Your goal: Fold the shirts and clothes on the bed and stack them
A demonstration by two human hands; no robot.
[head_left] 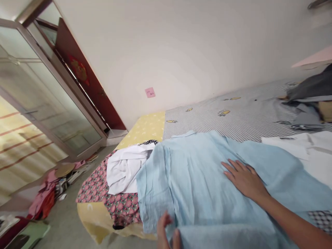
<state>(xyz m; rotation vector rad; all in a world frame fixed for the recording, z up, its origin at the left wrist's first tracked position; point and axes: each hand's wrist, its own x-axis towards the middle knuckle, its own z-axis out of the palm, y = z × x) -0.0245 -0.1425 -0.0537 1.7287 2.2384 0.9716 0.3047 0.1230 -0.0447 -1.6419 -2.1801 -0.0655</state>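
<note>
A light blue shirt point(197, 180) lies spread over the edge of the bed. One of its sides is folded inward at the left, and its right sleeve stretches out flat. My right hand point(241, 178) rests flat on the shirt's right half with the fingers spread, holding nothing. At the bottom of the view, my left hand point(166, 231) is by the shirt's lower left edge, partly cut off by the frame. Its thumb and fingers are apart, slightly blurred, with nothing seen gripped between them. The near part of the shirt is doubled over beside this hand.
White clothing point(126, 169) and a pink floral cloth point(94, 180) lie to the left on the bed. A white garment point(317, 152) and dark folded clothes point(311, 86) are at the right. Assorted items, including red cloth point(49, 197), sit on the floor near a glazed door point(52, 93).
</note>
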